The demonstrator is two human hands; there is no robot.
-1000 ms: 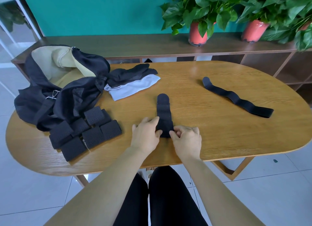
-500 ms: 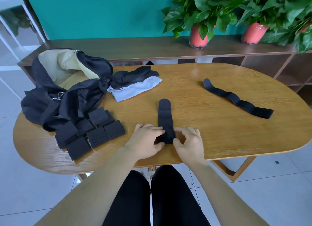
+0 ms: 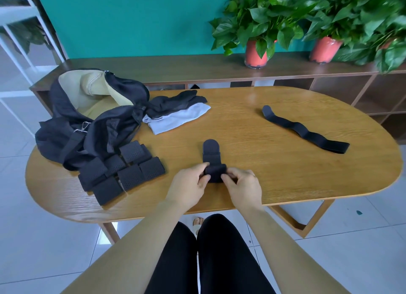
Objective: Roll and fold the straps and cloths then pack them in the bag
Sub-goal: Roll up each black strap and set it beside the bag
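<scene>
A person's left hand [image 3: 189,184] and right hand [image 3: 243,189] pinched a half-rolled black strap [image 3: 212,150] from either side, fingers and thumbs curled round the roll, close to the near edge of the oval wooden table [image 3: 274,173]. The roll sat between the 2 hands. The strap's unrolled tail, ending in a rounded tab, lay flat on the wood and pointed toward the far edge. The step in hand appeared to be winding up that last stretch.

Left of the roll, a cluster of perforated black pads [image 3: 123,173] lay toward the table's left end, touching the open black bag [image 3: 98,127], whose pale lining showed at the far-left edge. Just beside the bag rested the folded cloths [image 3: 175,116], dark over white. A 2nd strap [image 3: 305,129] lay unrolled and wavy, well apart toward the right end. Behind the table, 2 potted plants [image 3: 256,52] stood on a low shelf.

The likeliest trouble from here was the roll loosening. If either pinch slackened before the tab was wound on, the coil would probably spring open. Uneven turning by 1 hand could skew the layers into a cone that packs badly. With the roll so near the table's edge, a slip could also send it off onto the person's lap or the floor.
</scene>
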